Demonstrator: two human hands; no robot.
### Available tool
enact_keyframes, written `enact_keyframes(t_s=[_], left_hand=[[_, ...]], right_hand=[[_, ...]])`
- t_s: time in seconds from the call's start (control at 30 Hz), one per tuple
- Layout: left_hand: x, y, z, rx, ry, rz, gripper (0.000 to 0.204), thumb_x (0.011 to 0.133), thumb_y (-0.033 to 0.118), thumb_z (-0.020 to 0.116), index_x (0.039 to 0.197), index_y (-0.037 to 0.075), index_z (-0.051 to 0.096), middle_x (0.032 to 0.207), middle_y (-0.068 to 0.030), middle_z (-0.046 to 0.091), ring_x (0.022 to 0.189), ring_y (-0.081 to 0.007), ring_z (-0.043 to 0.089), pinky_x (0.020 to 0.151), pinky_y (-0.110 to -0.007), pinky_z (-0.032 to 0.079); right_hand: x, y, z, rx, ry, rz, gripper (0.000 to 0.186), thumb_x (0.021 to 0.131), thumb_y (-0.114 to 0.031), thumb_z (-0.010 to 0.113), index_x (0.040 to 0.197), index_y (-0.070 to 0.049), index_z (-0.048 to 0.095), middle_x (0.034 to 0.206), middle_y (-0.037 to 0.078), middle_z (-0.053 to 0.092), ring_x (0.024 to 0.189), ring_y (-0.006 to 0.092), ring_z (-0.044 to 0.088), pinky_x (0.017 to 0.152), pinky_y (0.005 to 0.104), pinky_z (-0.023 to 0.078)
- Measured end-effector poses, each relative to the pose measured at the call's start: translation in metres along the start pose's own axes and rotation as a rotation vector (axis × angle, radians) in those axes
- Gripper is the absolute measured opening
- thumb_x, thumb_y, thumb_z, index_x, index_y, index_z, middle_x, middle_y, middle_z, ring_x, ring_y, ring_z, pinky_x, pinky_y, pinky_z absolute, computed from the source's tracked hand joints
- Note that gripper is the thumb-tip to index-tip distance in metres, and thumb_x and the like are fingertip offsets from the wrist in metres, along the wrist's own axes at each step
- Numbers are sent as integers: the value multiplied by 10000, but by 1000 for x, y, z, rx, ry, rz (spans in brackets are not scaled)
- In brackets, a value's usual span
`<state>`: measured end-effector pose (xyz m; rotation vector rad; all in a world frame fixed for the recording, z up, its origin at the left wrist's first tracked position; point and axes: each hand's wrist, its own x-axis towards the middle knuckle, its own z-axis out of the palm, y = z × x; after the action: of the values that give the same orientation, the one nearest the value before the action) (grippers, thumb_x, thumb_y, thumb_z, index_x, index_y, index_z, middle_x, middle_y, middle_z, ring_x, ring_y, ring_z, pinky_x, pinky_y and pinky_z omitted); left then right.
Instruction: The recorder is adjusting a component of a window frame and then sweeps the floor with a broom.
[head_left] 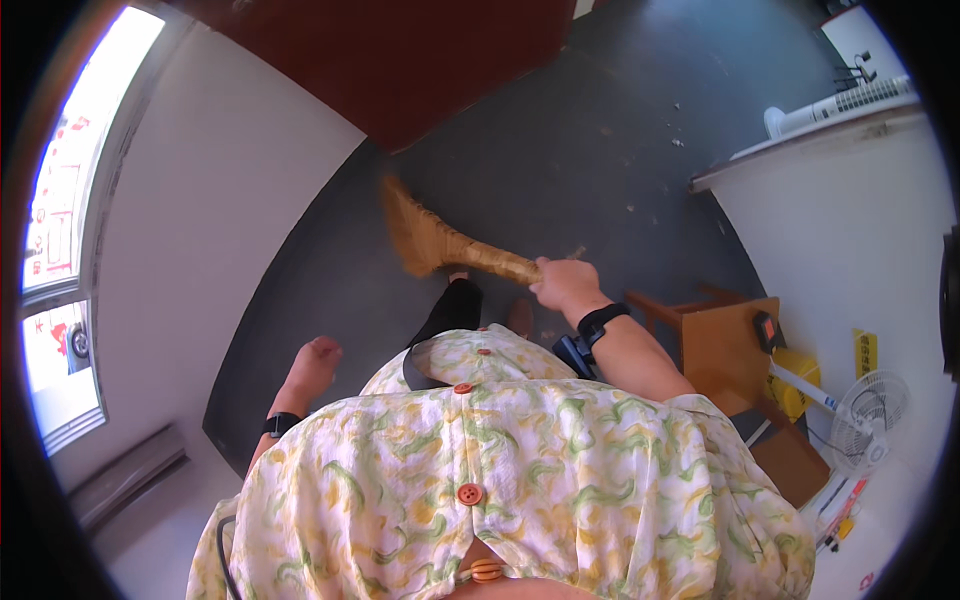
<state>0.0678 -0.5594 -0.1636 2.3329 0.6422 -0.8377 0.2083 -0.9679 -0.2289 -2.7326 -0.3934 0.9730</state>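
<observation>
A short straw-coloured hand broom (pixel 447 243) is gripped at its handle by my right hand (pixel 568 284), whose fingers wrap round it. The broom's wide, flared bristle end points left and lies over the dark grey floor (pixel 480 170), just beyond my foot; its bristles are slightly blurred. My left hand (pixel 318 362) hangs at my left side, apart from the broom, its fingers curled in with nothing visible in them. Small pale bits of debris (pixel 677 142) are scattered on the floor ahead to the right.
A dark red piece of furniture (pixel 400 60) stands ahead, with a white wall (pixel 230 140) along the left. To the right are a white counter (pixel 830 190), a tower fan (pixel 850 104) on top, a wooden stool (pixel 720 350) and a white round fan (pixel 870 420).
</observation>
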Motion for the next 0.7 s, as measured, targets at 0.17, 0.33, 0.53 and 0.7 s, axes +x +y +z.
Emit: enact_keyframes(t_s=[0.17,0.33,0.53,0.7], left_hand=[[43,-34,1,-77,14,-50,226,857,207,604,954,9,654,862,-141,666,840,-242,633,757,-343,489],[98,-64,-1,-112,-64,-156,222,841,205,608,958,24,661,911,-151,680,873,-248,649,774,-345,499],[174,-75,-24,-267,58,-173,212,847,187,602,974,27,661,936,-154,683,885,-256,654,780,-337,507],[227,-77,-26,104,6,72,205,884,195,519,927,32,636,944,-180,666,897,-337,643,764,-398,523]], right_hand=[[7,53,-61,-45,-6,253,411,803,-409,603,1168,-221,590,1025,101,667,985,315,620,822,428,490],[3,68,-132,-138,76,490,392,820,-400,591,1122,-151,598,1014,127,665,981,324,619,829,436,483],[23,50,-172,-195,175,663,424,794,-349,640,1104,-66,581,958,167,667,941,344,630,818,441,483],[-1,54,-171,-124,131,484,527,768,-366,663,1217,-133,517,913,157,670,887,346,642,774,444,492]])
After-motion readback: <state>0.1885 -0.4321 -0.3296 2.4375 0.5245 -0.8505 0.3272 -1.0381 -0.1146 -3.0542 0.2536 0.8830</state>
